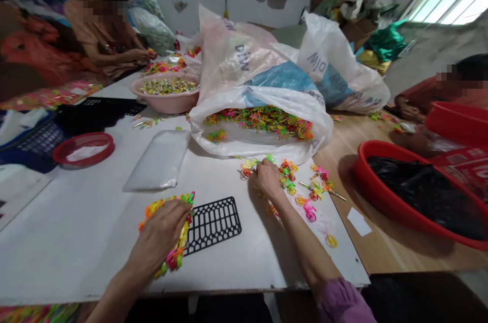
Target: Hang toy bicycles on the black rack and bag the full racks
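Observation:
My left hand (162, 229) lies over a row of bright coloured plastic pieces (174, 254) on the left part of a black slotted rack (215, 224). Its fingers are laid close together across the pieces, their tips partly hidden. The rack's right part shows bare slots. Further right, my right hand (268, 179) reaches into loose small plastic pieces (287, 178) in green, yellow, orange and pink. Its fingers are bent down and pinched at a piece there, which the hand mostly hides.
A large white plastic bag (263, 148) of similar pieces lies open ahead. Left are a clear plastic packet (156, 163), a red sieve (109, 153) and a pink basin (168, 104). A red tub (366, 160) lined with black plastic stands right. Two other people sit across the table.

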Tool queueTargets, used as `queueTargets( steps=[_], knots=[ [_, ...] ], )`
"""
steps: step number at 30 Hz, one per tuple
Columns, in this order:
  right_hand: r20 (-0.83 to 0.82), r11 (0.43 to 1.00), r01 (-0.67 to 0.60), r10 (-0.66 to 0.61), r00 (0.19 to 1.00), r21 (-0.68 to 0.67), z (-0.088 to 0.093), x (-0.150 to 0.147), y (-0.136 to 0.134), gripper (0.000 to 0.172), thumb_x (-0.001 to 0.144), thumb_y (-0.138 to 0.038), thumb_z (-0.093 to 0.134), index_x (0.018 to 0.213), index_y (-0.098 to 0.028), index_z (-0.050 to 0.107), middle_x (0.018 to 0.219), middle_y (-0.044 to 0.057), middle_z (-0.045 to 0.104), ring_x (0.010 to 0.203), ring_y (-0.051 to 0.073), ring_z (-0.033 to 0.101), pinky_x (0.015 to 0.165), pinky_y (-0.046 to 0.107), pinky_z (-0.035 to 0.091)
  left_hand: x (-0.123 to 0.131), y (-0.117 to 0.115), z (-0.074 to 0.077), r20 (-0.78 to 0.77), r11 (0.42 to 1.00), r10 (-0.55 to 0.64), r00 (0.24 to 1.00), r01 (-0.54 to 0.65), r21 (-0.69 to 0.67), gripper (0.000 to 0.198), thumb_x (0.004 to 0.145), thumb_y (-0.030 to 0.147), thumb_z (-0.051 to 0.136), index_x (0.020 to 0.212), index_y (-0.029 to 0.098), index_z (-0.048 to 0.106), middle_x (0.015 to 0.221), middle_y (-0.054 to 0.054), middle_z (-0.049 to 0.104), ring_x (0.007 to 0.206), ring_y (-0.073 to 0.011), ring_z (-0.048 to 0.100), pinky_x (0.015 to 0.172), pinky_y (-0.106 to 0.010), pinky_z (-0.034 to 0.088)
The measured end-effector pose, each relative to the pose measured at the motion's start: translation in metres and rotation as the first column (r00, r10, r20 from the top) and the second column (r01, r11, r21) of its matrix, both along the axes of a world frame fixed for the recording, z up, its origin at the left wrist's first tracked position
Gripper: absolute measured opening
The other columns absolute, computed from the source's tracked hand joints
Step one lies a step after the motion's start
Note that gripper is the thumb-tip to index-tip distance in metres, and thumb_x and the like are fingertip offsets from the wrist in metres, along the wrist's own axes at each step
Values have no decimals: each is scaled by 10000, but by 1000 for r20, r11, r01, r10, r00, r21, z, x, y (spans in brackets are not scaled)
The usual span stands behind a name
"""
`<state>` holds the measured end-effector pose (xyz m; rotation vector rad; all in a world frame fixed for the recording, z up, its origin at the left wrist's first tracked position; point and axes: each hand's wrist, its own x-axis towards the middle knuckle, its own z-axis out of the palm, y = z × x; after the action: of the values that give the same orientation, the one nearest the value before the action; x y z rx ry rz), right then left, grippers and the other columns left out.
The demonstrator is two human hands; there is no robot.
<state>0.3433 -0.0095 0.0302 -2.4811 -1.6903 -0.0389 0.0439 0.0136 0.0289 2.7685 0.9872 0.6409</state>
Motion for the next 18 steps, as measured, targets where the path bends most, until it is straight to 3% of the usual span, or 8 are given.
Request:
queueTargets(
  steps=[3, 5, 8, 10, 14, 18],
  knots=[
    [-289, 971, -138, 191, 938, 194, 16, -36, -16, 163, 824, -264, 524, 873, -148, 628, 861, 61, 592, 757, 156, 546, 693, 254, 391, 4, -3, 8, -24, 998, 33, 999, -34, -44, 225, 905, 242, 384, 858, 189, 598, 861, -50, 628, 863, -180, 575, 807, -327, 465],
    [-524, 943, -188, 311, 793, 276, 15, -68, -31, 141, 807, -272, 520, 863, -166, 594, 746, 1, 568, 626, 112, 506, 603, 217, 377, 6, -4, 11, -46, 995, 53, 997, -57, -80, 216, 902, 225, 396, 849, 166, 597, 846, -57, 614, 856, -181, 561, 806, -330, 460],
    [-765, 938, -238, 343, 546, 251, -9, -117, -54, 33, 748, -195, 507, 755, -172, 529, 593, -45, 487, 516, 93, 427, 492, 195, 321, 8, -4, 11, -67, 991, 59, 996, -66, -119, 191, 893, 191, 413, 911, 148, 599, 894, -66, 609, 900, -180, 551, 840, -330, 455],
    [-831, 951, -207, 302, 467, 229, -32, -141, -65, 18, 739, -171, 486, 736, -175, 504, 586, -41, 488, 515, 96, 426, 483, 196, 317, 8, -4, 11, -61, 993, 44, 997, -51, -106, 195, 884, 160, 417, 955, 156, 599, 945, -65, 606, 940, -177, 545, 874, -330, 450],
    [-841, 946, -148, 325, 433, 289, -58, -166, -73, 67, 780, -196, 461, 818, -184, 515, 675, -11, 554, 591, 119, 487, 535, 208, 359, -1, -13, 19, 3, 997, 81, 997, -81, -12, 243, 869, 146, 430, 1047, 176, 592, 1049, -72, 592, 1016, -187, 531, 917, -339, 435],
    [-792, 946, -144, 323, 518, 291, -61, -181, -78, 57, 786, -199, 433, 782, -195, 490, 634, -17, 523, 569, 127, 471, 535, 215, 353, -21, -37, 25, 46, 992, 127, 991, -127, 6, 240, 880, 201, 433, 1060, 179, 591, 1014, -70, 617, 982, -185, 556, 890, -335, 439]
  ],
)
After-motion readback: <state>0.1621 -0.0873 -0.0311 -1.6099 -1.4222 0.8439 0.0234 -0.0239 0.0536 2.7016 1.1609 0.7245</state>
